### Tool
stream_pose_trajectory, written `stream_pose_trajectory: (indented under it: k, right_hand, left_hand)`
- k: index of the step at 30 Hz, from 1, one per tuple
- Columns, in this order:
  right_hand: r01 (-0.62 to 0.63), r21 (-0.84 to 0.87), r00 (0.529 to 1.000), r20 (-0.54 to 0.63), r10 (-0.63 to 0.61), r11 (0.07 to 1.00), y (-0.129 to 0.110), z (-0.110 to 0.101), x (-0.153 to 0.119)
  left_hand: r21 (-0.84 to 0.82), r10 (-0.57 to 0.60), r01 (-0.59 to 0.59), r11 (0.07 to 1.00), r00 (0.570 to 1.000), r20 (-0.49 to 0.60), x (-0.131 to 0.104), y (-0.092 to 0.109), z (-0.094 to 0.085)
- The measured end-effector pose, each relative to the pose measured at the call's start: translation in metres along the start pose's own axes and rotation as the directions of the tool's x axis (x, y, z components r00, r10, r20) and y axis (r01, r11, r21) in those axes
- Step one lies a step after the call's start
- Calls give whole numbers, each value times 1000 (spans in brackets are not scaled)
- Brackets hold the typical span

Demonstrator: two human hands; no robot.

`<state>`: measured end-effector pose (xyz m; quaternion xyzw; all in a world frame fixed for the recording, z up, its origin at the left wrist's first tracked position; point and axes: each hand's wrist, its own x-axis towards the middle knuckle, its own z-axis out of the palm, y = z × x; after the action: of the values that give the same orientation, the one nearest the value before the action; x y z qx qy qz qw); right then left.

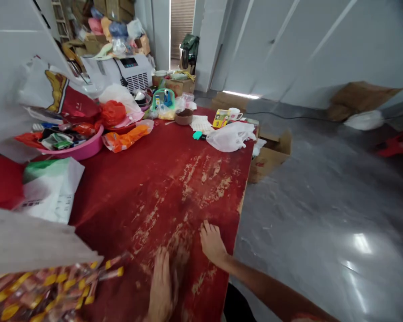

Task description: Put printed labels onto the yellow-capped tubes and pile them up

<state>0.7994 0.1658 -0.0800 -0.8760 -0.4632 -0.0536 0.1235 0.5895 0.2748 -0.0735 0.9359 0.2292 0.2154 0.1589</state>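
Note:
My left hand (pixel 161 281) is on the worn red tabletop (pixel 121 192) near the bottom centre, fingers stretched forward and nothing held. To its right, close to the table's right edge, my right hand (pixel 212 243) lies on the same surface, its fingers extended and holding nothing. A pile of small wrapped sticks with yellow ends (pixel 50 286) spreads over the lower left, left of my left hand. Behind that pile is a stack of whitish sheets (pixel 30 241), blurred at its edge.
A pink basin (pixel 87 150) of packets and an orange bag (pixel 127 137) stand at the back left. A white plastic bag (pixel 231 136), yellow box (pixel 220 118) and mug (pixel 235 113) are at the far right corner. An open carton (pixel 270 156) sits on the floor beside the table.

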Motion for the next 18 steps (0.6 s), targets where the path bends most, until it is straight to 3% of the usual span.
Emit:
stream_pose_trajectory:
  k: [3, 6, 8, 10, 12, 14, 18]
  right_hand:
    - [39, 143, 992, -121, -22, 989, 41, -14, 26]
    - [-106, 234, 954, -250, 166, 966, 135, -45, 108]
    - [-251, 274, 893, -304, 331, 928, 214, -69, 185]
    - [-355, 312, 846, -293, 445, 881, 285, -88, 261]
    - [-398, 343, 847, -220, 485, 851, 327, -95, 324]
    - [-352, 364, 898, -130, 421, 862, 331, -91, 369]
    - [-131, 413, 991, 44, 124, 901, 269, -64, 415]
  left_hand:
    - [44, -108, 109, 993, 994, -12, 117, 26, 51]
    - [192, -279, 278, 941, 960, -19, 201, 43, 97]
    - [306, -286, 270, 913, 958, 6, 225, 50, 116]
    - [396, -263, 229, 889, 964, 33, 229, 51, 124]
    - [454, -260, 214, 865, 965, 42, 227, 51, 125]
    - [482, -258, 206, 851, 965, 43, 225, 49, 125]
    - [490, -270, 225, 842, 963, 22, 229, 46, 128]
